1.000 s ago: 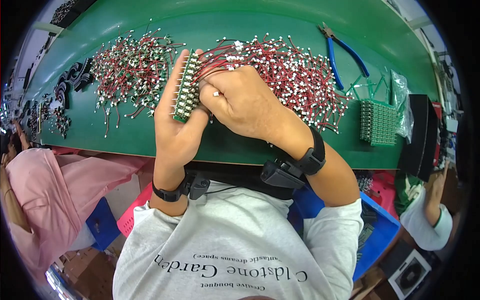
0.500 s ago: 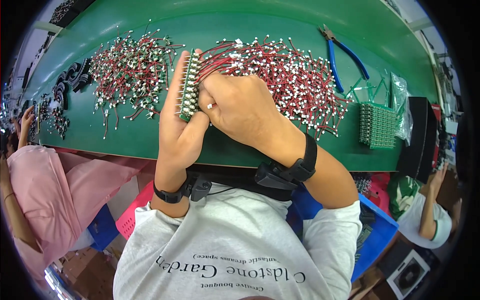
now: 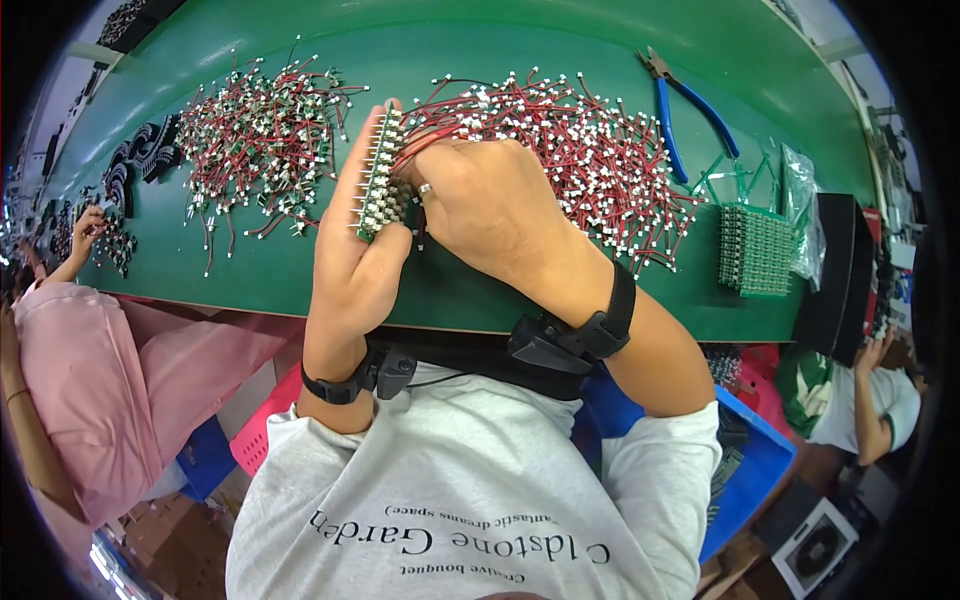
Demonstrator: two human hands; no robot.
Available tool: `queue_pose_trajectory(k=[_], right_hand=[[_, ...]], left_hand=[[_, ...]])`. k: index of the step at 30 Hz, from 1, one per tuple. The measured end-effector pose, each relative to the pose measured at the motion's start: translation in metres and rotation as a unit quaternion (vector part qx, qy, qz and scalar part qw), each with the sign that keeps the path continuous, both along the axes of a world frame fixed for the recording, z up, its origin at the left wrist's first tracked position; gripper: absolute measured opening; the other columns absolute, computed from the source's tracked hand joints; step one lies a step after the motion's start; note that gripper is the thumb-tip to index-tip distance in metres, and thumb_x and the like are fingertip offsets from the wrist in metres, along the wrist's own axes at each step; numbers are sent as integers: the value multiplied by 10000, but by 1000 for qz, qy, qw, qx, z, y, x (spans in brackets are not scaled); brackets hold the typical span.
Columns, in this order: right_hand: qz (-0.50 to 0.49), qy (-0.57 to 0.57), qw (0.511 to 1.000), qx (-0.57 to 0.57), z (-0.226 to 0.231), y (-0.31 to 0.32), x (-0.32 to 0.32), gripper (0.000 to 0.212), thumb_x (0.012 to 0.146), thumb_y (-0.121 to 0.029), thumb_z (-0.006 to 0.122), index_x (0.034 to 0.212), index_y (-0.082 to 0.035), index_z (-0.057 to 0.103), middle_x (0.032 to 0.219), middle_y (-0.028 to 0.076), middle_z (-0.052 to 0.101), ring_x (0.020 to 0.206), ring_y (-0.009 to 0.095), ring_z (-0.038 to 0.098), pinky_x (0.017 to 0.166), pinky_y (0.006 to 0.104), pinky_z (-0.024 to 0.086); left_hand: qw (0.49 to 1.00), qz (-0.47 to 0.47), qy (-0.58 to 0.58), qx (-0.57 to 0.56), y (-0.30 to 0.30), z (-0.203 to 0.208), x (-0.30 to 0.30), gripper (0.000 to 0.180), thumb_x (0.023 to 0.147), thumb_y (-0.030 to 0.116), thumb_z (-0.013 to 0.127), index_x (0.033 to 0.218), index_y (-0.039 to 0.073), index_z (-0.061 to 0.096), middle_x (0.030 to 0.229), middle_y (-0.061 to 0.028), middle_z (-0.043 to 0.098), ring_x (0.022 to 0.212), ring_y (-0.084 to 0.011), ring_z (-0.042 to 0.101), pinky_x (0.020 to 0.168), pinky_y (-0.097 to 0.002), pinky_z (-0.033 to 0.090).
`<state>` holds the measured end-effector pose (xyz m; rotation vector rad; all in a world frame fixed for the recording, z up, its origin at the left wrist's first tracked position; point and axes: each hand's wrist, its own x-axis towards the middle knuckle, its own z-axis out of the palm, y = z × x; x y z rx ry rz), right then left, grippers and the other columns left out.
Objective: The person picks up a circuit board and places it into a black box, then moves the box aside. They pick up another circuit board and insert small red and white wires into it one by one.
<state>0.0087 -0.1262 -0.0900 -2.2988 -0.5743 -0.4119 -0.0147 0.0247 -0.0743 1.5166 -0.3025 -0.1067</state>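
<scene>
My left hand [image 3: 350, 255] is closed on a narrow green circuit board panel [image 3: 380, 175], held on edge with metal pins sticking out to the left. Rows of small connectors line its other side, and several red wires [image 3: 425, 140] run from its upper part to the right. My right hand [image 3: 500, 205] sits close against the panel's right side. Its fingers are pinched on a wire lead with a small white connector [image 3: 425, 188] showing between them. The fingertips and where the lead meets the board are partly hidden.
Red wire leads with white connectors form a large pile [image 3: 600, 170] behind my right hand. Another pile of wired boards [image 3: 260, 140] lies left. At right are blue-handled cutters [image 3: 665, 115], stacked green panels [image 3: 755, 250] and a plastic bag [image 3: 800, 200]. Co-workers sit on both sides.
My right hand has shifted slightly, and the white connector in its fingers now sits higher. The panel has turned a little, showing more of its connector side. The left co-worker's hand has moved right and down.
</scene>
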Motion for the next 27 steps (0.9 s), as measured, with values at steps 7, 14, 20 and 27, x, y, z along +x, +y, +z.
queue_pose_trajectory(k=[7,14,20,27], right_hand=[[22,56,990,131,13,-3,3,207,894,-87,596,1077,-1,555,633,116,593,550,266,605,527,371,453],[78,76,975,192,5,-3,6,142,904,-68,554,1013,23,560,753,158,598,694,299,616,636,390,477],[93,39,980,173,-1,-1,7,114,900,-74,613,936,30,585,780,151,612,711,294,630,636,384,490],[65,16,979,195,-3,0,7,120,857,-54,681,904,22,601,797,132,633,656,226,660,591,315,540]], left_hand=[[971,110,63,-201,13,-5,13,717,708,-153,407,1423,-99,397,1259,-176,593,1086,-235,626,927,-319,500],[953,149,59,-258,26,-8,13,589,717,-150,412,1300,-126,493,1244,-198,595,1087,-261,619,930,-375,494],[950,137,64,-272,16,-4,8,573,712,-151,405,1275,-125,501,1214,-197,601,1073,-254,620,935,-370,495],[961,100,64,-250,8,-6,-1,665,703,-142,415,1366,-98,438,1152,-161,626,1027,-219,632,908,-323,504]])
